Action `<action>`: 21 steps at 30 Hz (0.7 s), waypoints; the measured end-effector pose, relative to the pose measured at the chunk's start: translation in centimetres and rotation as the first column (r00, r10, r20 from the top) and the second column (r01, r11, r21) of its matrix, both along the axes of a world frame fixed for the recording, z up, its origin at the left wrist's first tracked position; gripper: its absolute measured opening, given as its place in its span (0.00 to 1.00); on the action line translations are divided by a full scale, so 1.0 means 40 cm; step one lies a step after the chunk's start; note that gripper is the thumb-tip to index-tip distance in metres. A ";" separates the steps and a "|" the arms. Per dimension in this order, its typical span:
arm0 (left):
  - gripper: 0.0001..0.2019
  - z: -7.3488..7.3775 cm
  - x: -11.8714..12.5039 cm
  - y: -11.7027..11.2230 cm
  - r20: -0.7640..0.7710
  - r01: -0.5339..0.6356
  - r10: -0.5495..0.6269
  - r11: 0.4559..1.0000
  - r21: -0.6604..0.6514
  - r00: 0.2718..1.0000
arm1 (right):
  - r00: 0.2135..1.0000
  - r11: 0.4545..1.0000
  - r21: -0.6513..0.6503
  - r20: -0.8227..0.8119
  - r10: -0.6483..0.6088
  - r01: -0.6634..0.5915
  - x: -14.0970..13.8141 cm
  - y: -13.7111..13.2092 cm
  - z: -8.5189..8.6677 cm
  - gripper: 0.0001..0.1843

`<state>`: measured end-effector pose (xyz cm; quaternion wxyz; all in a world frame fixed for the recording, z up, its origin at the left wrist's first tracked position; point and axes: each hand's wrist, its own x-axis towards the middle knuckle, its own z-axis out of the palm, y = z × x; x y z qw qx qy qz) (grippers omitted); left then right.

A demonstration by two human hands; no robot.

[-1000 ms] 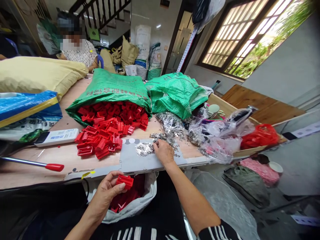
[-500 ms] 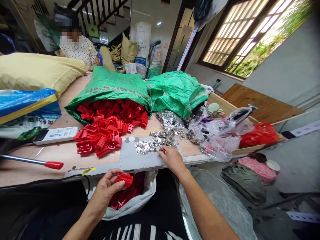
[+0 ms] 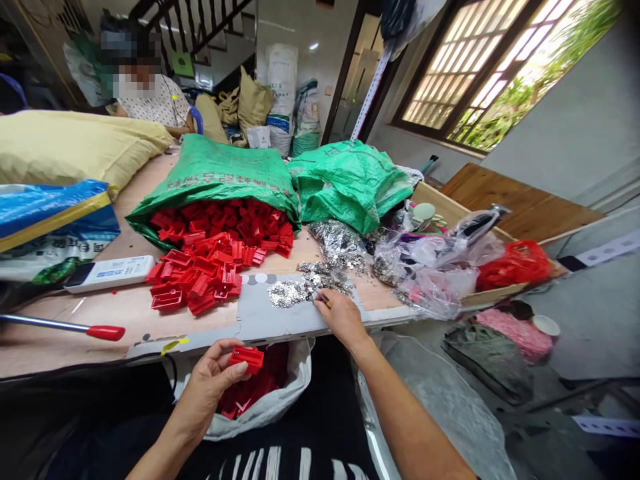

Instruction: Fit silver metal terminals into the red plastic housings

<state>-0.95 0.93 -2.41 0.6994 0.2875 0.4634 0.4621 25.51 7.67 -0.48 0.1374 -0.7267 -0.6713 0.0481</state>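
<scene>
My left hand (image 3: 214, 377) grips a red plastic part (image 3: 247, 360), a small block-like housing, between thumb and fingers. It is held above an open white sack (image 3: 295, 393) at my lap, with more red parts inside. At the table's front edge my right hand (image 3: 343, 320) is closed around a slim tool (image 3: 325, 300) with a yellowish end, its kind too small to make out. The tool's tip is at a spread of small, flat, silvery metal pieces (image 3: 287, 293) lying on a grey sheet (image 3: 270, 321).
A green sack (image 3: 230, 160) spills a heap of red parts (image 3: 200, 280) onto the table. Behind the metal pieces lie a clear bag of metal bits (image 3: 340, 240) and another green sack (image 3: 350, 180). At left is a red-tipped lever (image 3: 105, 332). A person (image 3: 155, 100) sits across the table.
The whole view has shifted slightly. Both hands keep nearly the same places, the left with the red part, the right with the tool at the metal pieces.
</scene>
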 end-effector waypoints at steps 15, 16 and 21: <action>0.21 0.010 0.015 0.014 -0.172 0.005 0.034 0.976 0.218 0.985 | 0.835 0.969 0.069 -0.494 0.240 -0.238 -0.028 -0.058 0.039 0.04; 0.20 0.018 0.019 0.014 -0.205 -0.003 0.054 0.970 0.242 0.977 | 0.804 0.961 0.065 -0.534 0.262 -0.270 -0.047 -0.069 0.044 0.05; 0.16 0.048 0.031 0.015 -0.347 -0.011 0.123 0.951 0.308 0.930 | 0.689 0.902 0.045 -0.630 0.359 -0.429 -0.134 -0.113 0.067 0.04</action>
